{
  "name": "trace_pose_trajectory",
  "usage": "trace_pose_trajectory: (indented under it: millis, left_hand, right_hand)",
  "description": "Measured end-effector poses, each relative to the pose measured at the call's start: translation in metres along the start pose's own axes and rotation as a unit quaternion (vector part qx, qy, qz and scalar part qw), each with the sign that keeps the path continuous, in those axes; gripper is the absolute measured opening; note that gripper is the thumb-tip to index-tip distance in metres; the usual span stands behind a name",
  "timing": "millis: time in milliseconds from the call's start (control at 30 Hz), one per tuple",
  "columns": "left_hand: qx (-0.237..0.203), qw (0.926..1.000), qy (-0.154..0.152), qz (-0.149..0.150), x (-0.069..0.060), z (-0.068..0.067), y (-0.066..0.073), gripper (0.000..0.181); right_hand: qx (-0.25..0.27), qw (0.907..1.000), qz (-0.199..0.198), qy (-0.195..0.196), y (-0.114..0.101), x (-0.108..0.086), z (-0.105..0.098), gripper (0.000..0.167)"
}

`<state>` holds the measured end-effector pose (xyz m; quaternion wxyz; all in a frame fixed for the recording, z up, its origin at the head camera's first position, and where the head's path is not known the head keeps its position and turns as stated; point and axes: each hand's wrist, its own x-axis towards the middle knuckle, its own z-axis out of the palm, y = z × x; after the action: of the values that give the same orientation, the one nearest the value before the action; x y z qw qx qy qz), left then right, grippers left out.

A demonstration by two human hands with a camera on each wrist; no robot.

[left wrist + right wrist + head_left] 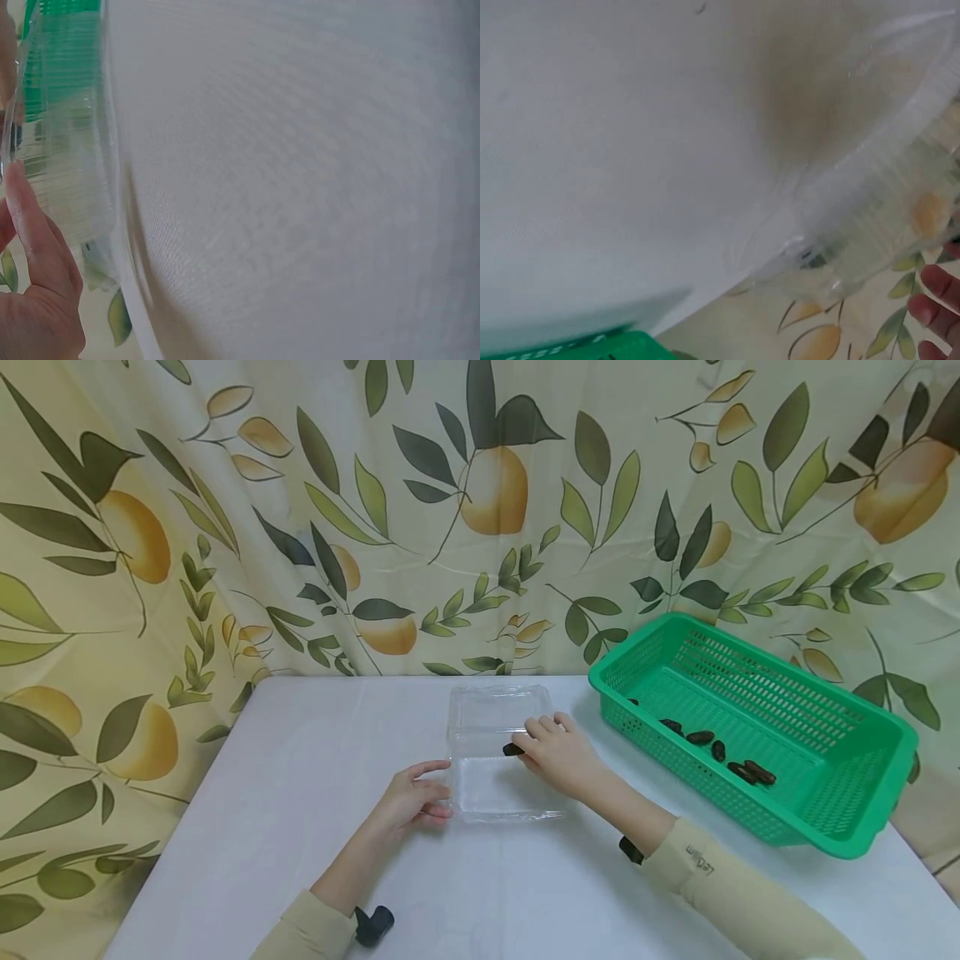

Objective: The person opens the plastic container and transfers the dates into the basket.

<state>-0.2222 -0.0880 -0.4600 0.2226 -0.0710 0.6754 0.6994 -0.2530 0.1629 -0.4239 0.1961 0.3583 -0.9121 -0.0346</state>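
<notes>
A clear plastic clamshell box (501, 787) lies unfolded on the white table, its lid (501, 706) toward the back. My left hand (414, 800) is at the box's left side, with fingertips touching the edge; in the left wrist view the fingers (37, 236) look fairly straight beside the clear wall (75, 165). Over the box, my right hand (562, 758) pinches a dark brown date (513, 749) between thumb and fingers. Only a few fingertips (939, 304) show in the right wrist view, and the date is mostly out of sight there.
To the right stands a green plastic basket (862, 768) with several dates (742, 772) on its floor. White cloth covers the table (300, 760). A curtain printed with leaves and fruit (337, 568) hangs directly behind the table's back edge.
</notes>
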Motion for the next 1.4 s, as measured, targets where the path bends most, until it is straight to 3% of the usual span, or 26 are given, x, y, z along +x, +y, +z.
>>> trace_pose_trajectory:
  millis: [700, 1133, 1400]
  left_hand:
    - [0.007, 1.0000, 0.001, 0.006, -0.004, 0.000, 0.002, 0.051]
    - [0.003, 0.9999, -0.011, 0.005, -0.001, -0.002, 0.000, 0.052]
    - [0.004, 0.9999, -0.009, 0.005, 0.000, -0.001, -0.001, 0.052]
  right_hand:
    - [-0.038, 0.9967, 0.065, 0.029, 0.042, -0.033, -0.025, 0.023]
    - [-0.039, 0.9885, 0.137, 0.050, 0.077, -0.059, -0.043, 0.027]
    - [-0.050, 0.9825, 0.151, 0.097, 0.098, -0.076, -0.048, 0.028]
